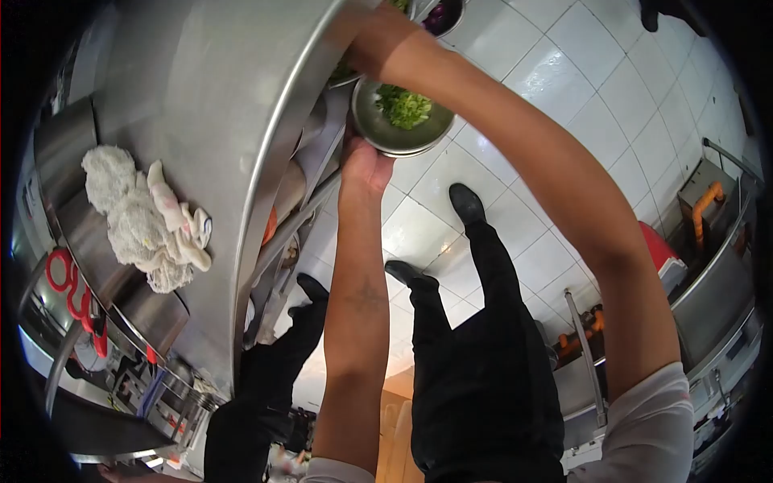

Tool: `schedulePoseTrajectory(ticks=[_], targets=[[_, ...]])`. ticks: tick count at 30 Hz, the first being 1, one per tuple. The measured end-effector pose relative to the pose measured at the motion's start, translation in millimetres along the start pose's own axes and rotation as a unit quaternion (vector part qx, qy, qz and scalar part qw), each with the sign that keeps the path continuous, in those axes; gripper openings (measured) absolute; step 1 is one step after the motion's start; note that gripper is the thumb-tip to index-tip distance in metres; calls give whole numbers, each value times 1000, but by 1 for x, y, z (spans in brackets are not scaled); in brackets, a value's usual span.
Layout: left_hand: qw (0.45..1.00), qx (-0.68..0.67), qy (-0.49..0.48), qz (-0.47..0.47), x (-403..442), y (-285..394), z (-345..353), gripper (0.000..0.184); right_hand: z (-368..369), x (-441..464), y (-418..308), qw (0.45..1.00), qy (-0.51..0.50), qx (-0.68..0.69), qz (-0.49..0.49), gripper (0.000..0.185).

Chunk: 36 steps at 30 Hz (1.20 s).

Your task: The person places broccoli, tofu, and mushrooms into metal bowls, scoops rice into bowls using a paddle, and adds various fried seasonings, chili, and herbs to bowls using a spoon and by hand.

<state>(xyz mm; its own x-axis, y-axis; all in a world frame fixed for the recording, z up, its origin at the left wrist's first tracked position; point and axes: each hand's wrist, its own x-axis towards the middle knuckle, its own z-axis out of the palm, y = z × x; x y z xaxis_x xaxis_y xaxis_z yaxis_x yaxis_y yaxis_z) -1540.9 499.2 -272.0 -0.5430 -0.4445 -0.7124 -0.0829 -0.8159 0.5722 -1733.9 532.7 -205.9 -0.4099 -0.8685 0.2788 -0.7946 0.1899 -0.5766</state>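
Observation:
A round metal bowl [374, 126] with chopped green leaves [403, 107] in it is held over the floor beside the steel counter. My left hand [366, 165] grips the bowl from below at its near side. My right arm reaches across above the bowl to the counter's edge. My right hand [362, 40] is blurred there, near other containers of greens, and its fingers cannot be made out.
A steel counter [217, 97] carries a crumpled white cloth [133, 213] and a glove [181, 217]. Red-handled scissors [72, 290] hang at the left. Another person's dark-clothed legs [258, 386] are beside the counter. A bowl of purple onion [441, 16] is at the top.

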Motion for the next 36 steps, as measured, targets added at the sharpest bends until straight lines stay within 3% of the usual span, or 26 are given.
schedulePoseTrajectory(ticks=[2,4,8,11,13,14,16,17,18,19,20,21,23,25,27,29,30,32,33,35,36], targets=[[1000,3,7,-14,-13,7,9,40,-20,-26,-19,981,-167,36,96,17],[999,-7,-4,-31,-12,10,10,38,-8,-67,-23,972,-209,11,110,19],[999,-2,-7,-45,-9,6,4,38,8,-100,-16,986,-129,-84,60,24],[998,-8,-18,-59,-4,5,-2,37,-17,-83,-20,969,-208,-6,131,26],[998,-35,-9,-47,-2,7,-4,38,-54,-62,-40,948,-146,183,216,23],[998,-34,-10,-47,2,5,-12,38,-56,-53,-42,948,-144,183,216,23],[997,-31,21,-64,8,-3,-25,40,-55,-32,-45,967,83,187,155,17],[997,-34,1,-63,11,-5,-30,42,-35,-23,-38,992,-4,42,116,19],[997,-39,-25,-63,10,-5,-30,43,-45,0,-47,959,-177,53,214,21],[998,-17,-25,-58,2,-1,-14,41,-25,4,-45,976,-168,-91,107,23],[997,-37,-41,-57,3,-1,-12,39,14,6,-31,992,27,-118,41,24],[996,-38,-57,-59,3,-1,-1,39,1,13,-17,990,32,-133,44,24],[997,1,26,-72,-1,1,4,36,-25,36,-7,931,357,-63,44,24],[995,3,9,-97,2,-3,5,37,-83,37,41,976,114,-100,158,20],[994,37,-16,-106,2,-9,18,36,-138,49,77,961,-2,-98,259,62],[993,30,-27,-107,-9,-2,59,35,-94,44,151,924,55,-300,230,75],[992,39,-35,-115,-7,-2,75,35,-92,46,166,926,53,-297,226,75],[991,46,-36,-124,3,-6,97,35,-86,47,180,982,65,-174,22,81],[989,43,-63,-124,9,-7,106,36,-84,50,184,983,61,-170,20,81],[988,42,-85,-123,20,-8,122,38,-87,61,183,961,186,-182,-92,56],[988,45,-92,-112,24,-6,130,40,-94,66,184,963,182,-183,-81,54]])
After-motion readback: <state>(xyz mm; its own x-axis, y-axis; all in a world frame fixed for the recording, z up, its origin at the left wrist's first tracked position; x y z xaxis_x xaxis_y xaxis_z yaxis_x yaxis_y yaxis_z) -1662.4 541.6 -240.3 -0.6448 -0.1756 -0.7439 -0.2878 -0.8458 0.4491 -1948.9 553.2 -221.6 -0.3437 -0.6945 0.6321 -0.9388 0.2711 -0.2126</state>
